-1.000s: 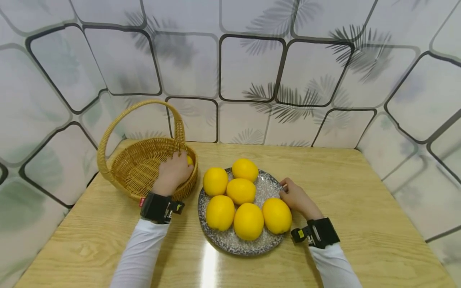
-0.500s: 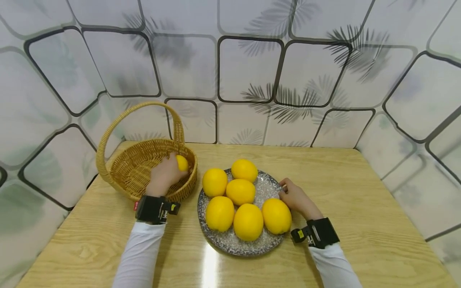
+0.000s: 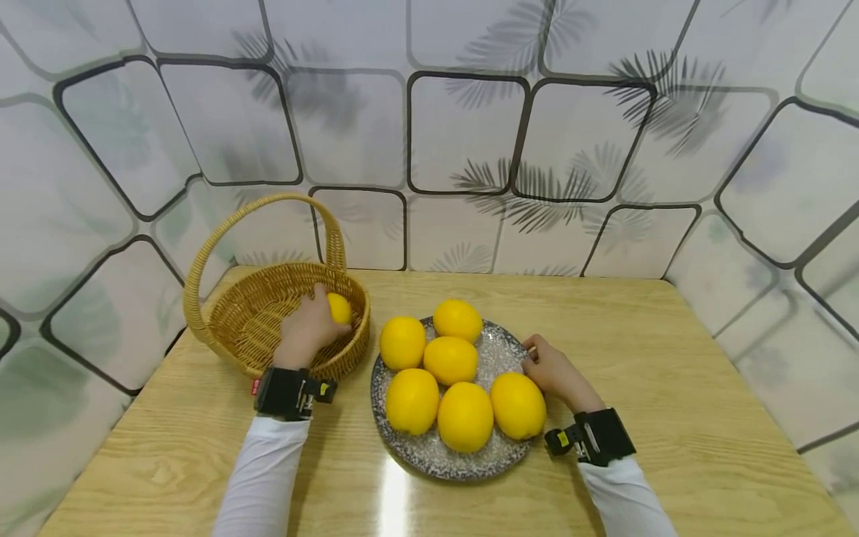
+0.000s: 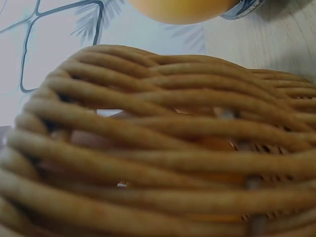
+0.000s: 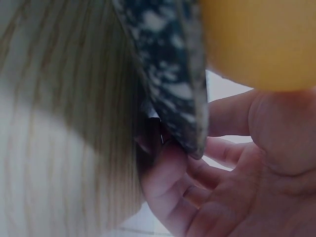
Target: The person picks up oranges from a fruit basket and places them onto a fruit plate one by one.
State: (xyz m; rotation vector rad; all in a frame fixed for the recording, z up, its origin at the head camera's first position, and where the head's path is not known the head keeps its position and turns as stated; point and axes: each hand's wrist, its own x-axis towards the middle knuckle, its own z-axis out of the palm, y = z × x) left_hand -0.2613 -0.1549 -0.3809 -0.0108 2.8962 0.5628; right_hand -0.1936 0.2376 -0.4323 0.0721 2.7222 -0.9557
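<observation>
Inside the wicker basket [image 3: 248,298], my left hand [image 3: 307,328] grips a yellow lemon [image 3: 340,308] near the right wall; the palm side is hidden from the head view. Woven strands [image 4: 163,133] fill most of the left wrist view, with yellow showing dimly through the gaps. My right hand [image 3: 555,375] pinches the right rim of the speckled grey plate [image 3: 499,350]. In the right wrist view, fingers [image 5: 165,173] curl under the plate's edge [image 5: 185,103] and the thumb lies on its upper side. Several lemons [image 3: 465,416] rest on that plate.
The basket's tall arched handle [image 3: 231,220] rises over it at the left. Everything stands on a light wooden table [image 3: 637,350], with patterned wall covering [image 3: 463,127] behind and at both sides. A band of glare lies in front of the plate.
My left hand has shifted slightly left and back inside the basket, and more of the lemon beside its fingers shows. The right hand, plate and lemons on it stay in place.
</observation>
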